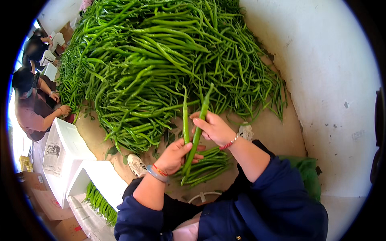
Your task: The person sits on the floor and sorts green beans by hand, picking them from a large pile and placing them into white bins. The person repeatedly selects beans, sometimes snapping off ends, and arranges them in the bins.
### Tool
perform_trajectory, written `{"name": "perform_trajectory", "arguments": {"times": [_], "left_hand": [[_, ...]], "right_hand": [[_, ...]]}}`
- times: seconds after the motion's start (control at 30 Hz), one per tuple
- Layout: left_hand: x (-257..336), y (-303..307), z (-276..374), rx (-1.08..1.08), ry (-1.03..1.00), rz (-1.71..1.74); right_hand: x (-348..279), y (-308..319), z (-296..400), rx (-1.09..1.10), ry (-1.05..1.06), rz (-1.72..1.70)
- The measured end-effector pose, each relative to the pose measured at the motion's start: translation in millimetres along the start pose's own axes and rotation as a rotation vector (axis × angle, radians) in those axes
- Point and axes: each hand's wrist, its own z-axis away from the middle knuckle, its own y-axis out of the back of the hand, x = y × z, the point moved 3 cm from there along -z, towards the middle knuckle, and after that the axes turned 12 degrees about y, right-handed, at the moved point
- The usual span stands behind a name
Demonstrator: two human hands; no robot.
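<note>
Two long green chili peppers stand nearly upright between my hands. My left hand point(178, 155), with a bangle and a red cord at its wrist, holds the thinner pepper point(185, 117) and the lower part of the thicker pepper point(196, 135). Higher up, the fingers of my right hand point(215, 128) close around that same thicker pepper. Below both hands a small bunch of green peppers point(212, 168) lies on the floor, partly covered by my left hand. Just beyond is a large heap of long green peppers point(150, 57).
At left, a white foam box point(101, 171) lined with newspaper contains rows of peppers; another foam box point(71, 138) adjoins it. Several people sit along the heap's left side, one person point(36, 105) nearest. A pale wall point(325, 90) bounds the right, near green mesh point(306, 173).
</note>
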Motion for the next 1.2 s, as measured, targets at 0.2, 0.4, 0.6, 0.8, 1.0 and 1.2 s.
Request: {"name": "perform_trajectory", "arguments": {"times": [0.2,0.4,0.6,0.8,1.0,1.2], "left_hand": [[3.0,-9.2,-6.5,0.012,-0.058,0.165],[3.2,11.5,-9.6,0.22,-0.142,0.171],[1.5,15.4,-1.8,0.318,-0.11,0.161],[-3.6,6.0,-9.7,0.135,-0.108,0.247],[2.3,13.0,-10.6,0.142,-0.187,0.225],[40.1,34.3,54.5,0.354,-0.68,0.541]], "right_hand": [[0.0,-1.4,-6.2,-0.097,-0.049,-0.001],[2.6,1.4,-6.5,-0.024,-0.062,-0.281],[6.0,-0.7,-4.2,-0.049,-0.159,-0.295],[34.9,-4.4,-12.6,-0.124,-0.014,0.152],[26.6,-12.5,-12.7,-0.003,0.17,0.298],[34.4,-8.5,-2.0,0.045,0.284,0.571]]}}
